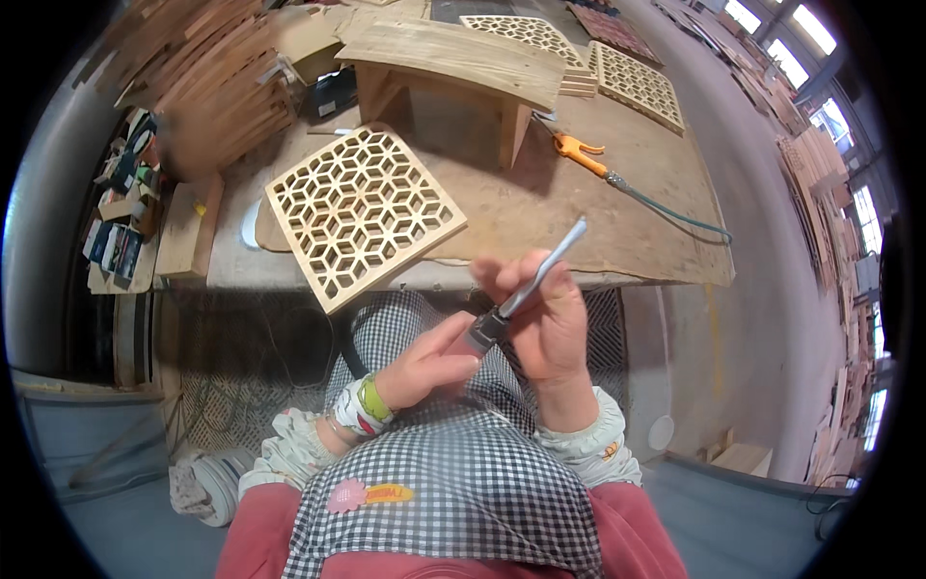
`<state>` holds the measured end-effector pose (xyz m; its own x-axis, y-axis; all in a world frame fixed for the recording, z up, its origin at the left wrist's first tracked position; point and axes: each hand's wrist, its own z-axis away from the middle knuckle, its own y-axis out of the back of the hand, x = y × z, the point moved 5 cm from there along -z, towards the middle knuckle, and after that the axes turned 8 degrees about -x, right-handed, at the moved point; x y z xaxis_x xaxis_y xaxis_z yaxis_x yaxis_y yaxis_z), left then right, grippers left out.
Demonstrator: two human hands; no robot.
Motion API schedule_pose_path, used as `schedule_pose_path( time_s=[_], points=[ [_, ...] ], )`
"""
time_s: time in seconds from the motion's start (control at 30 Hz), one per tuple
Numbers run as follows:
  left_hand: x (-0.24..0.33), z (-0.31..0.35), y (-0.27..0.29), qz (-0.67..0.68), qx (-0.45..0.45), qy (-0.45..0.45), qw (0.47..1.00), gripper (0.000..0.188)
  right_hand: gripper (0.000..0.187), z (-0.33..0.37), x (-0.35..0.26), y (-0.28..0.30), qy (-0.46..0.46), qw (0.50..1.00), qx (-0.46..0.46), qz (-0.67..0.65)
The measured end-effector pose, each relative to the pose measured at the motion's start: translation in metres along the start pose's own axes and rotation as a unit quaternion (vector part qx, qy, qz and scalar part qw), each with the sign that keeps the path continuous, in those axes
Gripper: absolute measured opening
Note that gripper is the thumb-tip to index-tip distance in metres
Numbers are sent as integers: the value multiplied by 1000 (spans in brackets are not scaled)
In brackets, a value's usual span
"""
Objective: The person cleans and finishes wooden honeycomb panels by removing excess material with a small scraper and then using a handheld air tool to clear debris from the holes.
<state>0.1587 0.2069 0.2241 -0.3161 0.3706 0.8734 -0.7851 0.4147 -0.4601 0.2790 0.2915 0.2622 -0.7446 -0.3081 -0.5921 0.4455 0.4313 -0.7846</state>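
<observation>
My left hand (pixel 424 367) is closed around the body of a small dark tool (pixel 485 333), held above my lap. From the tool's tip a thin pale blue-grey strip (pixel 559 253) runs up and to the right. My right hand (pixel 552 328) pinches that strip between thumb and fingers, close to the tool; the strip's end sticks out beyond them. What kind of tool it is I cannot make out. Beyond my hands a wooden lattice panel (pixel 367 207) with a star-like pattern of holes lies on the worktable (pixel 627 241), one corner overhanging the front edge.
A low wooden stand (pixel 449 58) rises behind the panel. An orange air blow gun (pixel 582 154) with a green hose (pixel 685 224) lies at right. More lattice panels (pixel 637 87) rest at the back right. Wooden strips (pixel 193 87) are piled at left, beside a cluttered box shelf (pixel 121 217).
</observation>
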Motion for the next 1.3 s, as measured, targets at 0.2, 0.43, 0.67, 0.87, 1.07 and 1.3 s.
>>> schedule_pose_path(
  time_s=[0.2,0.43,0.67,0.87,1.07,1.3],
  points=[
    [-8,6,1,33,0,27,999,38,38,-18,-16,6,35,996,-60,-51],
    [-16,8,25,109,27,-25,993,33,41,-22,35,9,-34,998,-48,-10],
    [-18,13,38,142,44,-10,989,37,43,-36,63,-3,-71,996,-22,-51],
    [-26,18,56,176,50,-22,983,46,49,-50,81,-4,-130,991,-19,-3],
    [-27,20,82,163,58,-46,984,50,61,-69,116,23,-183,980,-72,0],
    [-30,62,145,189,134,-58,971,36,48,-208,129,54,-114,811,-127,560]
  ],
)
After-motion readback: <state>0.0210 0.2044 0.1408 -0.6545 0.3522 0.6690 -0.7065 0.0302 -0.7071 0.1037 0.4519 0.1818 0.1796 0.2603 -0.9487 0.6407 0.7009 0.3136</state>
